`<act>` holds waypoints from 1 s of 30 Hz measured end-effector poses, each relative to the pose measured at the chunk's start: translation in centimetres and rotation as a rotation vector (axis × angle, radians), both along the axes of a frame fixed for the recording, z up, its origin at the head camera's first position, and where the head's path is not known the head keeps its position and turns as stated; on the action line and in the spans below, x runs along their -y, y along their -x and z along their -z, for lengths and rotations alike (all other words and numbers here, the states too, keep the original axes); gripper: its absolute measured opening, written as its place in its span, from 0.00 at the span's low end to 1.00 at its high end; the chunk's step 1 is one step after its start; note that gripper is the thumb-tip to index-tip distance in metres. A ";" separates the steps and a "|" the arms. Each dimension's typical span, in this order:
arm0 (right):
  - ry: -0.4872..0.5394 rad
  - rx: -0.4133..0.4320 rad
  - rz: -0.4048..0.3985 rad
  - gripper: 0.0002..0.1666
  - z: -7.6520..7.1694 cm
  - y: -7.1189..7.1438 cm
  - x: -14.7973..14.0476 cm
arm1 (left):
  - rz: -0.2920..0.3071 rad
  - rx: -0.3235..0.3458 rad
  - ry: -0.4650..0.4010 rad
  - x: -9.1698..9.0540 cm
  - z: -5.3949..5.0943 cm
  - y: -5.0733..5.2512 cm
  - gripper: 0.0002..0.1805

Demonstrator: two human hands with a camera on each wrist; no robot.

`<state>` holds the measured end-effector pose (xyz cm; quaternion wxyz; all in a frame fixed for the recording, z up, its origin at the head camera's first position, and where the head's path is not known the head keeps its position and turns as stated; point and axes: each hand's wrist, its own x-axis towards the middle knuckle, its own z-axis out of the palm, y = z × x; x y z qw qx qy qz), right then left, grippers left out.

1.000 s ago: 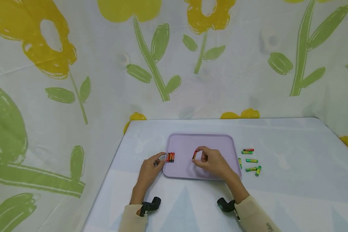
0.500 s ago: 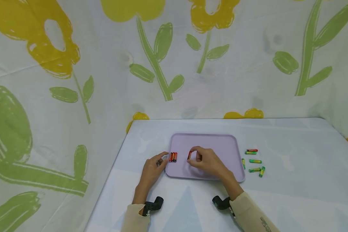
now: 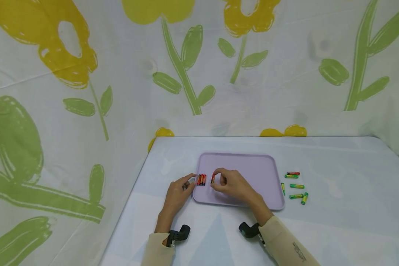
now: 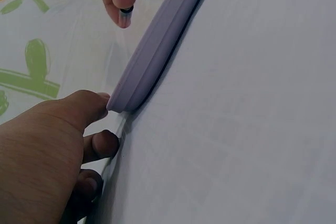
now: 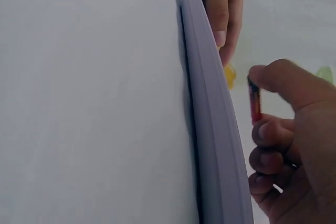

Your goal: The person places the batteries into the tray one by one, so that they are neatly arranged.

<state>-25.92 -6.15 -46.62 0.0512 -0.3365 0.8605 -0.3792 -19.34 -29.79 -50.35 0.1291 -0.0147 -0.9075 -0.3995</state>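
My right hand (image 3: 232, 184) pinches a red-and-black battery (image 3: 213, 178) upright between thumb and index finger, over the left part of the lilac tray (image 3: 246, 162). In the right wrist view the battery (image 5: 254, 100) spans the gap between the fingertips; the other fingers are curled. A short row of red-and-black batteries (image 3: 201, 180) stands side by side along the tray's left side, just left of the held one. My left hand (image 3: 177, 194) holds the tray's left edge, with thumb and index finger at the rim. The left wrist view shows a fingertip touching the tray rim (image 4: 144, 69).
Right of the tray, several green-and-yellow batteries (image 3: 297, 186) lie loose on the pale tablecloth (image 3: 345, 207). A red battery (image 3: 293, 173) lies among them at the back. A flower-printed curtain (image 3: 129, 111) rises behind and at the left of the table.
My right hand has moved left with the pinched battery, closing in on the row. The left hand has stayed at the tray edge. The head view has shifted slightly.
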 end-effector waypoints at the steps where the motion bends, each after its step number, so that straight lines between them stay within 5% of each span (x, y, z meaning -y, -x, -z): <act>1: -0.002 0.000 -0.003 0.20 0.1 0.1 0.1 | 0.002 -0.001 -0.001 0.0 0.0 0.0 0.17; 30: -0.083 -0.044 -0.051 0.22 1.5 1.8 2.2 | 0.007 -0.023 0.040 0.2 0.4 0.4 0.17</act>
